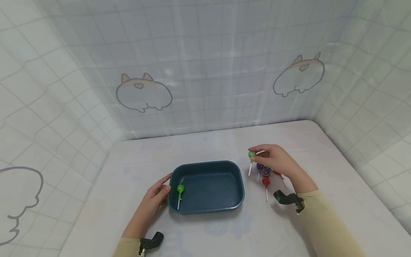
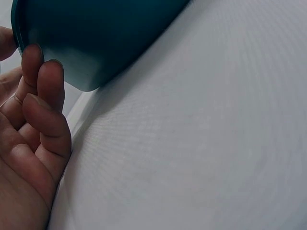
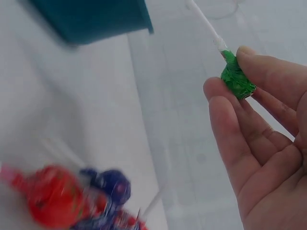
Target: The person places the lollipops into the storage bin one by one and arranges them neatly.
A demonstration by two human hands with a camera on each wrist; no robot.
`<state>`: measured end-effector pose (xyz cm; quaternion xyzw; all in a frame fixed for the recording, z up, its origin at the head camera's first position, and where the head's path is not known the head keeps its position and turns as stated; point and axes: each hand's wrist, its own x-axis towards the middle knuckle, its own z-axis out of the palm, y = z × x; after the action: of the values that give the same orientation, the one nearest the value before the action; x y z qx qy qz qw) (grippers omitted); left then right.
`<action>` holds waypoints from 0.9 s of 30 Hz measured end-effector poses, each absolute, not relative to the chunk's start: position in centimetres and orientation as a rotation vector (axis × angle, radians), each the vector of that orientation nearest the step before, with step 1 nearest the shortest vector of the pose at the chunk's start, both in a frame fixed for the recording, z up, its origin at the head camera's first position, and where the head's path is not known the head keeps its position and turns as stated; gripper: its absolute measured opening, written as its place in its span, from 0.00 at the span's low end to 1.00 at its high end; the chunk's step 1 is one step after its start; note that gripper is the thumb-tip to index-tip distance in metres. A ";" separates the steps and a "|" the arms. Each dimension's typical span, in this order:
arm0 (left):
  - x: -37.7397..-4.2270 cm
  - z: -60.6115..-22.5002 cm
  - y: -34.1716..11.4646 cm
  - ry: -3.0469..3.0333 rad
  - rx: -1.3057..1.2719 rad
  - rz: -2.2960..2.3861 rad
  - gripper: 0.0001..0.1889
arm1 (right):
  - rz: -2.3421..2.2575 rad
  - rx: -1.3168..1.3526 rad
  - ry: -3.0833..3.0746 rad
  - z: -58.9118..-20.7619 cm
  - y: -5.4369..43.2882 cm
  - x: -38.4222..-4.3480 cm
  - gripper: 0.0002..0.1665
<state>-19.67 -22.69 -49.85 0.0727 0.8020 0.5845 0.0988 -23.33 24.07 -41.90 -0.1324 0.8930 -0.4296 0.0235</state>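
My right hand (image 1: 273,157) pinches a green-wrapped lollipop (image 1: 252,154) by its head between thumb and fingers, above the table. Its white stick points down in the head view, and the right wrist view shows the crinkled green wrapper (image 3: 237,81). Below that hand lie several lollipops, among them a red one (image 1: 265,181) and a purple one (image 1: 259,166), partly covered by the hand. My left hand (image 1: 157,192) touches the left side of a dark teal tray (image 1: 208,210), its fingers (image 2: 50,84) against the outer wall. Inside the tray, at its left end, lies another green lollipop (image 1: 180,189).
The tray stands on a white table (image 1: 141,153) in front of a grid-patterned curtain (image 1: 212,71) with cartoon animal drawings. Similar curtain hangs on both sides. Black wrist cameras sit on the left wrist (image 1: 151,242) and right wrist (image 1: 289,200).
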 end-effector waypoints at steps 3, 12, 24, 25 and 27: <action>-19.7 -50.0 -22.7 2.381 0.236 1.729 0.24 | -1.332 -0.463 2.745 -41.4 23.0 -23.7 0.25; -19.7 -50.4 -22.6 2.357 0.235 1.755 0.25 | -1.306 -0.542 2.679 -40.8 20.6 -24.8 0.20; -19.5 -50.1 -22.6 2.395 0.221 1.725 0.24 | -1.225 -0.772 2.639 -39.7 17.3 -25.9 0.19; -19.5 -50.2 -22.7 2.402 0.227 1.716 0.24 | -1.213 -0.786 2.635 -39.7 17.0 -25.9 0.18; -19.6 -50.3 -22.8 2.411 0.242 1.713 0.24 | -1.190 -0.825 2.623 -39.7 16.2 -26.1 0.18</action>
<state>-19.57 -22.79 -50.27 0.0812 0.8094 0.5751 0.0869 -26.12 16.22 -39.70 -0.2745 0.8731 -0.3963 0.0728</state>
